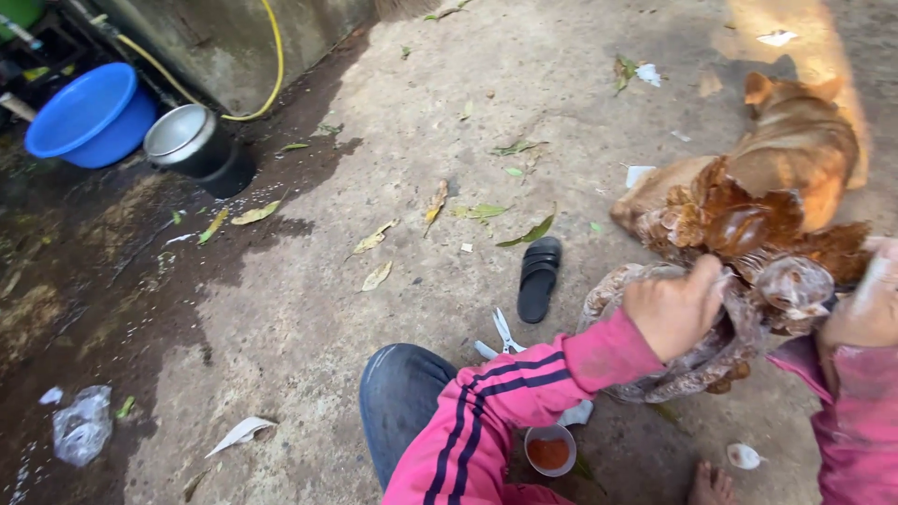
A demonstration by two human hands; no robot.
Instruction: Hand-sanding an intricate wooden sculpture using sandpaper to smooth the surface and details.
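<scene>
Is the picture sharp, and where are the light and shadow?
Head view: top right ground overexposed by sunlight; the left, near the blue basin, lies dark and wet; the right hand is blurred at the edge; the left hand is fairly sharp.

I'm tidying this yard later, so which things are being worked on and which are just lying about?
In hand:
left hand and right hand, both gripping the brown mushroom bundle in plastic
scissors and small cup of reddish liquid, close by

Lying about:
black sandal
blue basin
metal pot
yellow hose
dog
fallen leaves
</scene>
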